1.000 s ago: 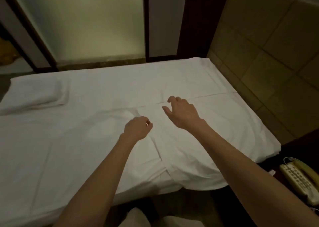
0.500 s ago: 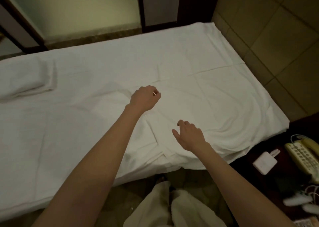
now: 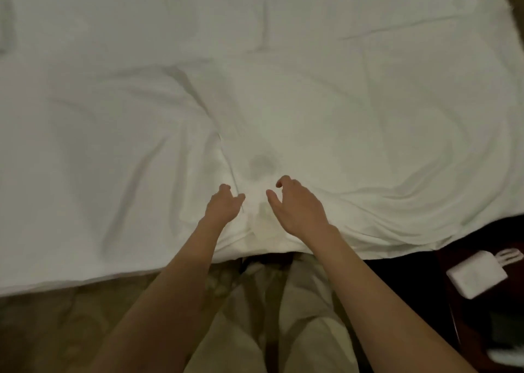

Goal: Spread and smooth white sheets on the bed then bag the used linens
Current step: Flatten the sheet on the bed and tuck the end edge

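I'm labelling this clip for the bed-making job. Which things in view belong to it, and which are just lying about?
Job:
- white sheet, wrinkled, spread on the bed
- left hand and right hand, fingers loosely curled, over its near edge

Lying about:
- white charger on the dark stand to the right

White sheet (image 3: 312, 94) across the bed, creased and rumpled, seemingly bunched near its front edge

Two bare hands, the left hand (image 3: 224, 206) and the right hand (image 3: 297, 205), over one white sheet (image 3: 340, 103). One white charger (image 3: 476, 277) at four o'clock.
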{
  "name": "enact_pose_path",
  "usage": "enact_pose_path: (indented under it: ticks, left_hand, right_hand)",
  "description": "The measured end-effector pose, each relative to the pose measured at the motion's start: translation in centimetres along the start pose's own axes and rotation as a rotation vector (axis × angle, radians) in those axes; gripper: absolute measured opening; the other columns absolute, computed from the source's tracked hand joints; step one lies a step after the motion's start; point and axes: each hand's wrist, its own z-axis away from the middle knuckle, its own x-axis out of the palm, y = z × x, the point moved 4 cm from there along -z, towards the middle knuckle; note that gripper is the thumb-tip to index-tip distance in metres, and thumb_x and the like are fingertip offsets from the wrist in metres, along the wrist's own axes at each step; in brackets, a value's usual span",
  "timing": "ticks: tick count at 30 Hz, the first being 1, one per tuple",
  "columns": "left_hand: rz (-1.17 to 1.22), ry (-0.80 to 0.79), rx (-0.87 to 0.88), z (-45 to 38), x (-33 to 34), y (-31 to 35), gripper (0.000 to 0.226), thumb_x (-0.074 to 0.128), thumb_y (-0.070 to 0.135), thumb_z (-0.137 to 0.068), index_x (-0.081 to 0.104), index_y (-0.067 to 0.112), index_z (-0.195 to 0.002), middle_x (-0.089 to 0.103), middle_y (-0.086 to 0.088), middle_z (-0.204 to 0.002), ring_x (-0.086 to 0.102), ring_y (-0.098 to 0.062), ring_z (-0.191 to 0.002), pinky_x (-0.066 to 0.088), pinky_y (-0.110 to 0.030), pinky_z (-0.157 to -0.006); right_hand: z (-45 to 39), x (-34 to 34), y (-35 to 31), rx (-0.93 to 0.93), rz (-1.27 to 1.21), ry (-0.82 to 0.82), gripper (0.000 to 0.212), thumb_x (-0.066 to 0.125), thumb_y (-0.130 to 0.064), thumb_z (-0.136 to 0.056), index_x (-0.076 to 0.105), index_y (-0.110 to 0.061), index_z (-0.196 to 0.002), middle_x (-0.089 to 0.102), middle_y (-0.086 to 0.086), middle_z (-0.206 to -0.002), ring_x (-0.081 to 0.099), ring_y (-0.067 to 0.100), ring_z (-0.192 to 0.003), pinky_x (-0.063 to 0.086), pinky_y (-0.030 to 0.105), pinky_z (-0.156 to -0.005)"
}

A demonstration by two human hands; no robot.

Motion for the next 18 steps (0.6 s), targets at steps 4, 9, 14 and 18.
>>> enact_pose_path:
  ticks: [4, 9, 14, 18]
  left_hand:
    - [0.345, 0.006, -0.121, -2.8, 5.1, -2.2, 0.048, 0.055, 0.033, -0.095, 0.045, 0.006, -0.134, 0.058, -0.014, -0.128, 0.058, -0.030, -0.110, 0.050, -0.039, -0.088]
    - [0.590, 0.165, 0.042, -2.3, 6.4, -0.2, 0.020, 0.060, 0.026, -0.094, 0.064, 0.007, -0.100, 0.067, -0.011, -0.095, 0.065, -0.027, -0.088, 0.055, -0.048, -0.083]
    - [0.762, 0.140, 0.106, -0.2, 7.3, 3.6, 0.020, 0.064, 0.019, -0.093, 0.064, -0.001, -0.092, 0.068, -0.012, -0.082, 0.069, -0.023, -0.074, 0.058, -0.029, -0.061]
    - [0.779, 0.051, 0.163, 0.2, 7.7, 8.7, 0.019, 0.067, 0.020, -0.090, 0.058, 0.004, -0.083, 0.061, -0.012, -0.074, 0.063, -0.022, -0.064, 0.054, -0.025, -0.054]
  right_hand:
    - [-1.3, 4.1, 3.4, 0.031, -0.064, -0.119, 0.042, 0.034, -0.043, -0.102, 0.044, -0.014, -0.131, 0.053, 0.006, -0.127, 0.054, 0.024, -0.109, 0.043, 0.035, -0.085]
    - [-1.1, 8.7, 6.9, 0.087, -0.190, -0.305, 0.037, 0.034, -0.043, -0.102, 0.050, -0.015, -0.121, 0.059, 0.002, -0.114, 0.056, 0.019, -0.100, 0.042, 0.031, -0.082]
    - [-0.9, 10.1, 8.1, 0.465, -0.989, -0.528, 0.036, 0.046, -0.041, -0.099, 0.061, -0.011, -0.112, 0.069, 0.005, -0.105, 0.064, 0.023, -0.100, 0.048, 0.039, -0.097]
    - [-1.5, 8.0, 8.6, 0.567, -1.537, -0.476, 0.055, 0.043, -0.052, -0.096, 0.052, -0.012, -0.132, 0.065, 0.003, -0.119, 0.061, 0.018, -0.110, 0.044, 0.041, -0.098]
